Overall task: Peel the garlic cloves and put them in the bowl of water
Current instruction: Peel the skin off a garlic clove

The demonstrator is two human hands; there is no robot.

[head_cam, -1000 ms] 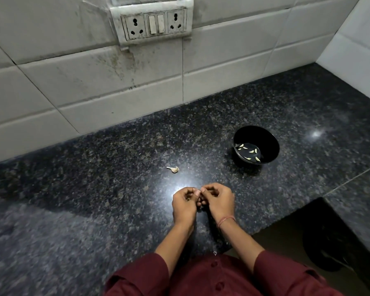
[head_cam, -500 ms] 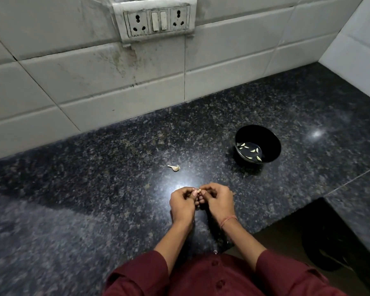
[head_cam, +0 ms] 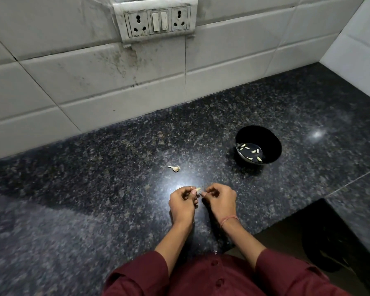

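My left hand (head_cam: 182, 204) pinches a small pale garlic clove (head_cam: 197, 189) at its fingertips, just above the dark granite counter. My right hand (head_cam: 220, 199) is curled beside it, fingertips close to the clove, seemingly pinching its skin. A black bowl (head_cam: 273, 146) with water stands to the upper right of my hands, and several peeled cloves (head_cam: 249, 149) float in it. One unpeeled clove (head_cam: 175, 168) with a thin tail lies alone on the counter, a little beyond my left hand.
The speckled black counter (head_cam: 94, 189) meets a white tiled wall with a socket panel (head_cam: 156, 21) at the back. The counter's front edge drops off at the lower right by a dark gap (head_cam: 320, 236). My dark red sleeves fill the bottom.
My hands have drawn slightly apart, so the clove tip now shows between them. The bowl and the loose clove have not moved on the counter.
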